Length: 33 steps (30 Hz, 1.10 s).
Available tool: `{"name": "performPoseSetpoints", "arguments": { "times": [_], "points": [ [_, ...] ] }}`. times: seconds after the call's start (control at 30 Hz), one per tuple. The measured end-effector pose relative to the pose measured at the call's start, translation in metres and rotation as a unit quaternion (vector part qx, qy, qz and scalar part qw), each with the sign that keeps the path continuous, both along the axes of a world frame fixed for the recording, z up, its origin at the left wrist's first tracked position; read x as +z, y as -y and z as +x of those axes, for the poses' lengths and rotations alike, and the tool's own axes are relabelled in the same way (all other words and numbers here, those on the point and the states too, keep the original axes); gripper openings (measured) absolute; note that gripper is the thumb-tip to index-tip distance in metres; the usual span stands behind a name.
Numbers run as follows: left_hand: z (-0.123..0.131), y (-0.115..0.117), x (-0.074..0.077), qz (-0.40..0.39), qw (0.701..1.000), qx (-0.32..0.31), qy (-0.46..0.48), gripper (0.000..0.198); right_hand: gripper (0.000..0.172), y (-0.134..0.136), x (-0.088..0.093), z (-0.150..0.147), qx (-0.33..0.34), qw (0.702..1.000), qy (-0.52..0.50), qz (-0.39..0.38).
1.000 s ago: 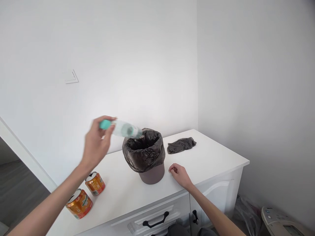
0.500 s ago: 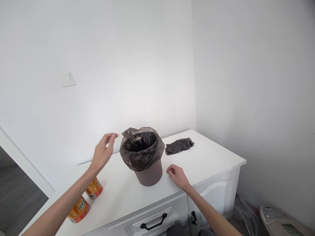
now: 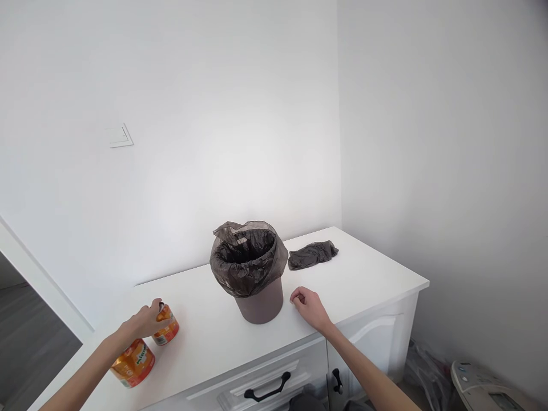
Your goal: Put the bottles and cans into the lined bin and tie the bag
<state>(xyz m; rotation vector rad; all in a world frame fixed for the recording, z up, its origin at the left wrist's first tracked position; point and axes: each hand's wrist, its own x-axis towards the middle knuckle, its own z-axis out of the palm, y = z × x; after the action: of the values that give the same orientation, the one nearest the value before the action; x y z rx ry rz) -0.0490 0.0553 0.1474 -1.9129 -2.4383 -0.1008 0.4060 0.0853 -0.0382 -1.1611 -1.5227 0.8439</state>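
Note:
A small mauve bin [image 3: 261, 304] stands upright on the white cabinet top, lined with a black bag [image 3: 246, 278] folded over its rim. Left of it are two orange cans, a farther one [image 3: 168, 329] and a nearer one [image 3: 136, 363]. My left hand [image 3: 148, 319] is at the farther can, its fingers wrapped round the upper part. Curled and resting by the cabinet's front edge, my right hand [image 3: 309, 305] is just right of the bin; nothing shows in its fingers.
A crumpled black bag [image 3: 313, 255] lies behind and right of the bin. Black handles [image 3: 268, 387] stick out from the cabinet front. Clear plastic [image 3: 423, 371] and a beige appliance [image 3: 488, 385] are at the lower right. White walls rise behind.
My left hand has moved down and left from beside the bin's rim and has closed on the farther can. My right hand has stayed where it was.

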Motion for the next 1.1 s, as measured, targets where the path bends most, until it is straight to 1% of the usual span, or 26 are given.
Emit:
{"name": "performPoseSetpoints", "arguments": {
  "times": [0.1, 0.17, 0.2, 0.23, 0.3, 0.33, 0.37, 0.43, 0.47, 0.5, 0.53, 0.6, 0.67, 0.73, 0.8, 0.83, 0.9, 0.97, 1.0, 1.03, 1.1],
  "points": [
    [0.008, 0.0, -0.001, -0.006, 1.0, 0.005, 0.025, 0.068, 0.019, 0.001, 0.0, 0.0, 0.0, 1.0, 0.0, -0.001],
    [0.018, 0.002, 0.006, 0.013, 0.999, 0.003, 0.031, 0.063, 0.019, 0.001, 0.0, 0.0, 0.0, 1.0, 0.0, -0.001],
    [0.025, 0.004, 0.013, 0.028, 0.999, 0.004, 0.029, 0.064, 0.019, 0.0, 0.0, 0.0, 0.0, 1.0, 0.0, -0.001],
    [0.034, 0.006, 0.022, 0.056, 0.998, 0.005, 0.03, 0.066, 0.019, 0.0, -0.001, 0.0, 0.0, 1.0, 0.0, -0.001],
    [0.057, 0.014, 0.049, 0.149, 0.988, 0.0, 0.049, 0.072, 0.019, 0.0, -0.001, -0.001, 0.001, 1.0, 0.001, -0.001],
    [0.071, 0.019, 0.064, 0.226, 0.971, -0.009, 0.082, 0.075, 0.019, 0.0, -0.001, -0.001, 0.001, 1.0, 0.001, -0.001],
    [0.087, 0.024, 0.079, 0.295, 0.948, -0.021, 0.121, 0.077, 0.02, 0.0, -0.001, -0.001, 0.001, 1.0, 0.001, 0.0],
    [0.121, 0.031, 0.106, 0.355, 0.913, -0.056, 0.195, 0.072, 0.02, 0.0, -0.001, -0.001, 0.0, 1.0, -0.001, 0.001],
    [0.139, 0.033, 0.116, 0.356, 0.904, -0.082, 0.222, 0.071, 0.02, 0.0, 0.0, -0.001, 0.0, 1.0, -0.002, 0.002],
    [0.156, 0.033, 0.122, 0.347, 0.902, -0.109, 0.232, 0.07, 0.02, 0.0, 0.0, -0.001, -0.001, 1.0, -0.004, 0.002],
    [0.173, 0.03, 0.126, 0.332, 0.905, -0.134, 0.23, 0.069, 0.02, 0.0, 0.0, -0.001, -0.001, 1.0, -0.005, 0.003],
    [0.204, 0.019, 0.122, 0.281, 0.919, -0.182, 0.206, 0.068, 0.02, 0.0, 0.0, -0.001, -0.002, 1.0, -0.008, 0.003],
    [0.227, 0.002, 0.11, 0.226, 0.931, -0.224, 0.18, 0.069, 0.019, 0.0, 0.0, 0.0, -0.003, 1.0, -0.009, 0.004],
    [0.24, -0.013, 0.098, 0.196, 0.933, -0.252, 0.165, 0.072, 0.019, 0.0, 0.0, 0.0, -0.003, 1.0, -0.009, 0.004],
    [0.239, -0.021, 0.09, 0.204, 0.932, -0.255, 0.159, 0.074, 0.018, -0.001, 0.0, 0.0, -0.003, 1.0, -0.009, 0.003],
    [0.233, -0.021, 0.089, 0.218, 0.931, -0.248, 0.158, 0.074, 0.018, -0.001, 0.0, 0.0, -0.002, 1.0, -0.009, 0.002],
    [0.211, -0.012, 0.09, 0.253, 0.929, -0.228, 0.146, 0.072, 0.018, -0.002, 0.001, 0.0, -0.001, 1.0, -0.008, 0.001],
    [0.175, 0.004, 0.09, 0.283, 0.931, -0.203, 0.113, 0.068, 0.019, -0.002, 0.0, 0.0, 0.0, 1.0, -0.008, 0.0],
    [0.153, 0.014, 0.089, 0.285, 0.936, -0.185, 0.091, 0.066, 0.019, -0.002, 0.0, 0.0, 0.0, 1.0, -0.008, -0.001],
    [0.129, 0.024, 0.085, 0.286, 0.941, -0.164, 0.068, 0.064, 0.019, -0.002, 0.0, 0.0, 0.001, 1.0, -0.008, -0.002],
    [0.079, 0.045, 0.073, 0.275, 0.954, -0.118, 0.026, 0.061, 0.019, -0.001, 0.0, 0.001, 0.004, 1.0, -0.008, -0.003]
  ]
}}
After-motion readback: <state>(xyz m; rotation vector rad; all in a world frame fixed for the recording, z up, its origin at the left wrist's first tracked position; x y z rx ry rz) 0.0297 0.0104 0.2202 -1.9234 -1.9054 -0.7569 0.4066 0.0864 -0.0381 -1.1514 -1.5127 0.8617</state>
